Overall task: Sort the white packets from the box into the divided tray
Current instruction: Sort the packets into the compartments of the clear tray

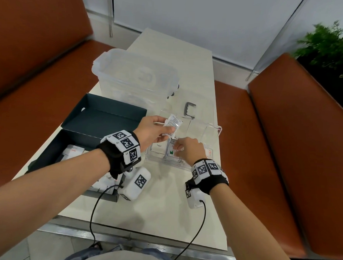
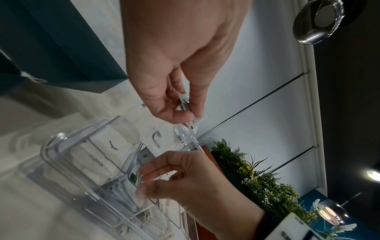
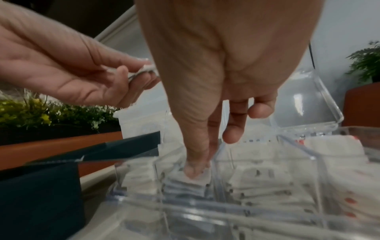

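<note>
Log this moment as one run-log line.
left hand: holds small white printed packets above clear divided plastic tray | right hand: fingers pressing packet into middle compartment | dark open cardboard box: packets remain

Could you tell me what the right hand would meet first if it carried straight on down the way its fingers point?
The right hand would probably meet the stacked white packets in the divided tray; its fingertips already appear to touch the top one.

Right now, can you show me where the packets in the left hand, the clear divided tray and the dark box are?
packets in the left hand point(image 1: 172, 123): head view, on the printed face of the top packet.
clear divided tray point(image 1: 215, 129): head view, on its far right rim.
dark box point(image 1: 107, 116): head view, on the bare inside of its open lid.
</note>
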Available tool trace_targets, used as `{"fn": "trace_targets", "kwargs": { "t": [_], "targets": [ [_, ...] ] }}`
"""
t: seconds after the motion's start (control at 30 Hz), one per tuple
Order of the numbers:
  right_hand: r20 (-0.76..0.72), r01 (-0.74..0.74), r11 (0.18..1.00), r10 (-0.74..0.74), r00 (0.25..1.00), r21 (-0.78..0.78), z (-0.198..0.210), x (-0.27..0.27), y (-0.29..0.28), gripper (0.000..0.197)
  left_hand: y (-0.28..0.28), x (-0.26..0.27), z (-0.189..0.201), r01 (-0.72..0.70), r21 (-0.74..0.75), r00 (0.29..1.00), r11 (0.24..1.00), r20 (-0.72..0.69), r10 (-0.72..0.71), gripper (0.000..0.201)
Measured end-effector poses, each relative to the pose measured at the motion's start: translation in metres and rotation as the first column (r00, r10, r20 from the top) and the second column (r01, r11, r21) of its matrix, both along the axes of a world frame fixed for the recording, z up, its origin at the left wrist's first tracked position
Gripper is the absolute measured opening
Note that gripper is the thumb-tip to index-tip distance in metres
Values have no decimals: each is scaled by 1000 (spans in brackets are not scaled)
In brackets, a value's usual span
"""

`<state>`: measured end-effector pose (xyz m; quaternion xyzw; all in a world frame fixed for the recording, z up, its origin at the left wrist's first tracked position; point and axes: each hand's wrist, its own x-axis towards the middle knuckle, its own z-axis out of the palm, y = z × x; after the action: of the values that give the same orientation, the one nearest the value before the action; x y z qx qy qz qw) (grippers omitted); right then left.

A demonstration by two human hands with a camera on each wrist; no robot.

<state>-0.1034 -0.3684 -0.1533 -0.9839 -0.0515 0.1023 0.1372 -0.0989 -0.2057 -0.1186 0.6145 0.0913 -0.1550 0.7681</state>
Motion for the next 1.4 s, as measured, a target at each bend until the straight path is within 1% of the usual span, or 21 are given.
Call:
{"fn": "trace_targets", "kwargs": {
  "t": [0.03, 0.07, 0.13, 0.17, 0.2, 0.27, 0.3, 0.33, 0.37, 0.4, 0.47, 0.53, 0.6, 0.7, 0.8, 0.87, 0.93, 1.1, 1.2, 1.3, 1.4],
  "targets": [
    [39, 27, 995, -30, 999, 95, 4, 0, -2, 17, 0, 0, -1, -3, 10, 1000, 1000, 10, 3, 44],
    [88, 60, 970, -83, 993, 234, 9, -1, -3, 16, 1, 1, -1, -6, 23, 1000, 1000, 19, 5, 45],
    [152, 111, 856, -215, 965, 504, 19, -3, -2, 15, 1, 2, -3, -6, 60, 999, 998, 38, 4, 46],
    [129, 142, 783, -273, 953, 606, 24, -4, -1, 16, 2, 2, -4, 1, 76, 999, 997, 47, -4, 46],
    [70, 178, 689, -317, 946, 703, 28, -6, 0, 17, 1, 3, -4, 11, 86, 998, 996, 56, -16, 45],
    [-89, 247, 446, -345, 934, 860, 34, -8, 1, 19, 0, 4, -5, 31, 111, 996, 993, 79, -40, 43],
    [-157, 275, 336, -339, 927, 901, 36, -9, 1, 19, -1, 4, -5, 41, 140, 994, 989, 93, -54, 42],
    [-213, 301, 253, -324, 922, 920, 38, -10, 0, 18, -2, 5, -5, 50, 176, 991, 983, 110, -70, 40],
    [-259, 324, 195, -299, 919, 926, 40, -12, -1, 17, -2, 5, -5, 62, 205, 988, 977, 126, -89, 39],
    [-289, 338, 160, -269, 919, 927, 41, -13, -2, 17, -3, 5, -6, 76, 220, 984, 973, 138, -109, 38],
    [-316, 348, 116, -227, 921, 930, 41, -14, -5, 21, -3, 6, -7, 107, 212, 979, 971, 146, -140, 36],
    [-337, 362, 76, -230, 913, 929, 43, -13, -11, 27, -3, 5, -7, 129, 179, 977, 975, 145, -156, 26],
    [-348, 374, 69, -241, 906, 925, 43, -13, -19, 24, -3, 4, -7, 126, 146, 979, 981, 139, -147, 15],
    [-347, 381, 127, -224, 910, 916, 42, -14, -29, 5, -1, 4, -8, 91, 103, 989, 990, 107, -102, 14],
    [-344, 396, 224, -240, 908, 890, 36, -16, -34, 23, 1, 4, -7, 39, 68, 997, 997, 63, -43, 17],
    [-324, 399, 301, -269, 907, 866, 32, -16, -34, 30, 3, 5, -7, 18, 54, 999, 998, 40, -20, 24],
    [-310, 401, 349, -288, 906, 847, 28, -16, -33, 36, 4, 4, -7, 14, 58, 1000, 998, 18, -15, 28],
    [-296, 360, 328, -229, 927, 874, 22, -19, -23, 46, 2, -1, -10, 62, 68, 997, 996, -51, -58, 29],
    [-289, 338, 355, -185, 939, 871, 22, -21, -15, 46, -2, -4, -12, 83, 103, 995, 991, -58, -78, 32],
    [-290, 340, 416, -179, 940, 843, 26, -18, -13, 40, -3, -4, -11, 108, 147, 994, 983, -40, -104, 28],
    [-232, 318, 436, -239, 943, 842, 32, -10, -14, 26, -4, -4, -8, 142, 193, 990, 971, -14, -142, 24]
  ]
}}
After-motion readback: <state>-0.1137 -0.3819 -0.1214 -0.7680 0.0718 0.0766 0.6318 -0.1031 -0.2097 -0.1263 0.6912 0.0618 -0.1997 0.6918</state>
